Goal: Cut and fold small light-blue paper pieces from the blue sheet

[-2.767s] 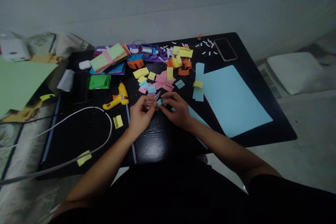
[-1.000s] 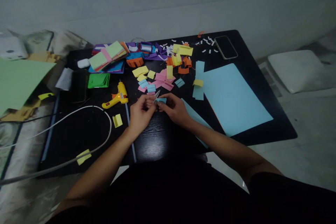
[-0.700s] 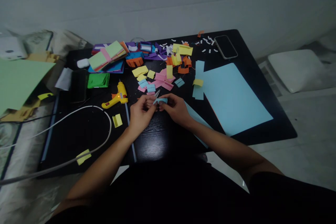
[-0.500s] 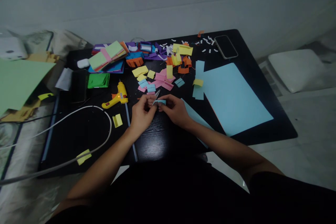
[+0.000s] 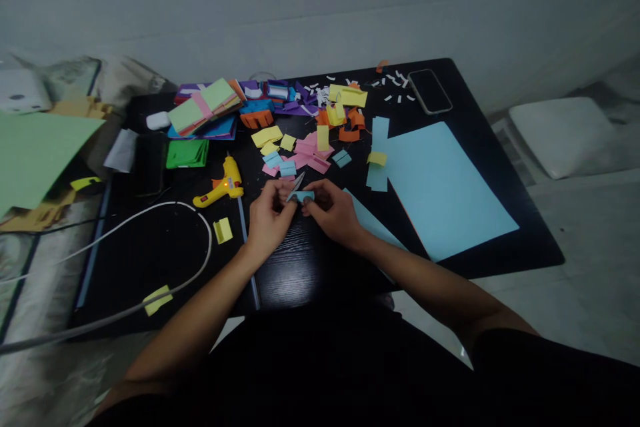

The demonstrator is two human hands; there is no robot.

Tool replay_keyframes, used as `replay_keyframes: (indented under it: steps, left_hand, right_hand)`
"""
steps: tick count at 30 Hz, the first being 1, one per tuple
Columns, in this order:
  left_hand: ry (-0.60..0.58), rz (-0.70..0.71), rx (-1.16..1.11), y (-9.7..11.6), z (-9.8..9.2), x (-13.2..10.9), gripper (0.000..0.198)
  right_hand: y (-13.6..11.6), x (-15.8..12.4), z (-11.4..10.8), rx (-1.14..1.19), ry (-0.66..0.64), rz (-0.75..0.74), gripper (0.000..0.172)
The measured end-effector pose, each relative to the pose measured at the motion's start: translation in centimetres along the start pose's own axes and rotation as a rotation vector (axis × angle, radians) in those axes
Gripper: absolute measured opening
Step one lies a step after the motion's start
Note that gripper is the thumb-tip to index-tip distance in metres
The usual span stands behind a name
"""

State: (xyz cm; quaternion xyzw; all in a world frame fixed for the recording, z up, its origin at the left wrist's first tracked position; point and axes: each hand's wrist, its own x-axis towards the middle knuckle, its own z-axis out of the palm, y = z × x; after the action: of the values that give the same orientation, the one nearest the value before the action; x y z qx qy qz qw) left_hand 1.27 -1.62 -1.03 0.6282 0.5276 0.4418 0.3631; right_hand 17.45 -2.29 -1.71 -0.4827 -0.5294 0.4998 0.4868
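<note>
Blue slip (image 5: 305, 196) turned flatter between fingers (image 5: 317, 185), well inside table edge (image 5: 487, 271).

The small blue paper piece (image 5: 305, 197) and the large blue sheet (image 5: 450, 190) look smooth and matt, while the scissors (image 5: 299, 182) show grey metal. The black tabletop (image 5: 295, 267) has a fine wood-grain finish with a soft sheen. The yellow glue gun (image 5: 231, 179) appears to be smooth plastic; the phone screen (image 5: 430, 91) looks like dark, smooth glass.

A dim grey wall (image 5: 320, 0) rises behind a black bench (image 5: 300, 267); at right, a white seat (image 5: 563, 137) and pale floor (image 5: 595, 260).
</note>
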Motion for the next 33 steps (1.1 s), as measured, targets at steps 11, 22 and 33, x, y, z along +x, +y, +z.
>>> replay_keyframes:
  steps: [11, 22, 33]
  left_hand:
    - [-0.047, -0.025, -0.147, -0.1, -0.4, 0.1, 0.014]
    - [-0.233, -0.035, -0.436, 1.1, -1.3, 0.8, 0.015]
    - [-0.29, 0.235, -0.11, 1.4, -2.6, 0.7, 0.023]
  right_hand:
    - [-0.4, 0.0, -0.3, 0.117, -0.048, -0.026, 0.017]
    - [-1.3, 0.9, -1.4, 0.394, -0.106, 0.001, 0.022]
    - [-1.1, 1.0, -2.1, 0.179, -0.081, -0.073, 0.022]
